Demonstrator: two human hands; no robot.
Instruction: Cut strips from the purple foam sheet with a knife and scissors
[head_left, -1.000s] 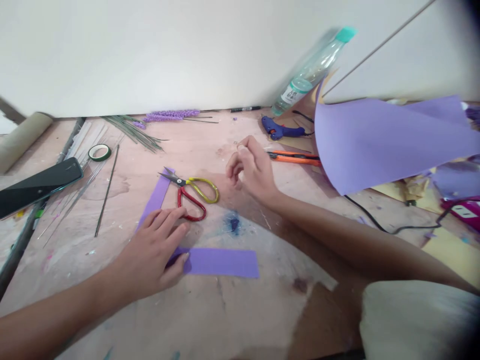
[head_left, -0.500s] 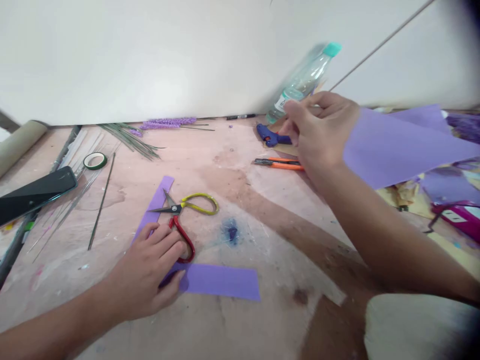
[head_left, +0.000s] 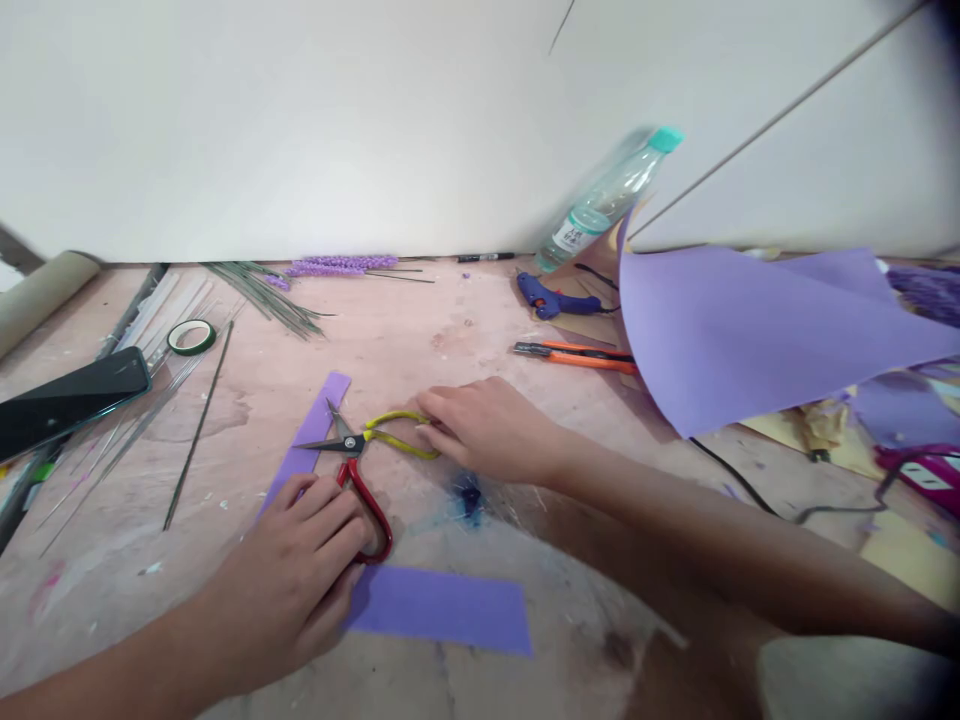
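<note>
Right hand at scissors, open table beyond.

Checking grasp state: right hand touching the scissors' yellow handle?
Touching. Head view shows right hand fingers on the scissors yellow loop, no gap.

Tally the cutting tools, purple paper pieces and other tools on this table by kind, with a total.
Scissors, right hand at the yellow handle, left hand by the red handle: 1
Orange utility knife: 1
Purple paper strips: 2
Large purple sheet: 1
Blue glue gun: 1
Green tape roll: 1
Total: 7
</note>
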